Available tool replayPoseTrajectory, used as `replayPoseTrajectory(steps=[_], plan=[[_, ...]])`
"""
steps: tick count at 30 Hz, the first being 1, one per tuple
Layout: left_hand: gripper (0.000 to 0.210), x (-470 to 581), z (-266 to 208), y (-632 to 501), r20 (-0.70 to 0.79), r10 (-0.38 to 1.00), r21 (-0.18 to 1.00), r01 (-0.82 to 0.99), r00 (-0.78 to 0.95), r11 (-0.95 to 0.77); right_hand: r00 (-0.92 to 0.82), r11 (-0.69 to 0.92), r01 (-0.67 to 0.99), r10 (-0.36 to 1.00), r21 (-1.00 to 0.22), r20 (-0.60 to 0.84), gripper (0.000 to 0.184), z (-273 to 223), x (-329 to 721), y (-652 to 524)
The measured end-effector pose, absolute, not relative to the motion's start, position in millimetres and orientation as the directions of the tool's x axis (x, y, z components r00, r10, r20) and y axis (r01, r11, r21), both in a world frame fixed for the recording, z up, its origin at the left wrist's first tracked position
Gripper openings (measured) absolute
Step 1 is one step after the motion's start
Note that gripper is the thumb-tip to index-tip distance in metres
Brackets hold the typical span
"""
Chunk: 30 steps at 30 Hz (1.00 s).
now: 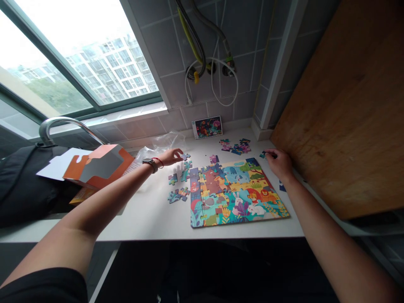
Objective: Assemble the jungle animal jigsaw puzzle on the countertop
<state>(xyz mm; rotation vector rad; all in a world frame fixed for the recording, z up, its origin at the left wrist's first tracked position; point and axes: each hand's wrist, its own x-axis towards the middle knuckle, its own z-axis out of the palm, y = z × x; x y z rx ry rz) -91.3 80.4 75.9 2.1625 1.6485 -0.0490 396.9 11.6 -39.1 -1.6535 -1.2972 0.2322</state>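
A colourful animal jigsaw puzzle [233, 191] lies largely joined on the white counter, with a ragged upper left edge. Beyond its left side, my left hand [172, 157] has its fingers closed on a pale puzzle piece [185, 156]. Several loose pieces [179, 194] rest below that hand. On the other side, my right hand [279, 163] is curled, its fingertips at a small dark teal puzzle piece [263, 154]. Another loose group of pieces [238, 147] lies behind the puzzle. A dark blue piece [282, 186] is partly covered by my right wrist.
A picture card [207, 127] leans on the tiled wall. Crumpled clear plastic [160, 143] and an open orange box [101, 166] are at left, near a curved faucet [67, 122] and black bag [25, 181]. A wooden panel [353, 113] borders the right side.
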Motion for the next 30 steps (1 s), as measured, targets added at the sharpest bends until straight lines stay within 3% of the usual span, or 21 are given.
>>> replayPoseTrajectory(steps=[3, 9, 15, 19, 25, 30], plan=[[0.045, -88, 75, 66, -0.345, 0.843, 0.287, 0.901, 0.413, -0.324, 0.41, 0.061, 0.639, 0.817, -0.767, 0.406, 0.021, -40, 397, 12], [0.06, -89, 66, 48, -0.388, 0.789, 0.21, 0.879, 0.476, -0.427, 0.413, 0.047, 0.641, 0.821, -0.767, 0.395, 0.02, -37, 396, 10], [0.033, -101, 61, 42, -0.316, 0.825, 0.077, 0.88, 0.468, -0.469, 0.424, 0.034, 0.623, 0.825, -0.782, 0.374, 0.02, -36, 395, 9], [0.028, -108, 65, 32, -0.27, 0.838, 0.021, 0.873, 0.475, -0.488, 0.406, 0.044, 0.619, 0.837, -0.784, 0.367, 0.02, -36, 396, 9], [0.034, -111, 80, 4, -0.27, 0.807, 0.047, 0.844, 0.526, -0.534, 0.405, 0.057, 0.61, 0.834, -0.79, 0.374, 0.016, -35, 397, 8], [0.057, -119, 75, -27, -0.418, 0.723, 0.141, 0.826, 0.549, -0.546, 0.406, 0.033, 0.611, 0.844, -0.791, 0.35, 0.019, -36, 397, 8]])
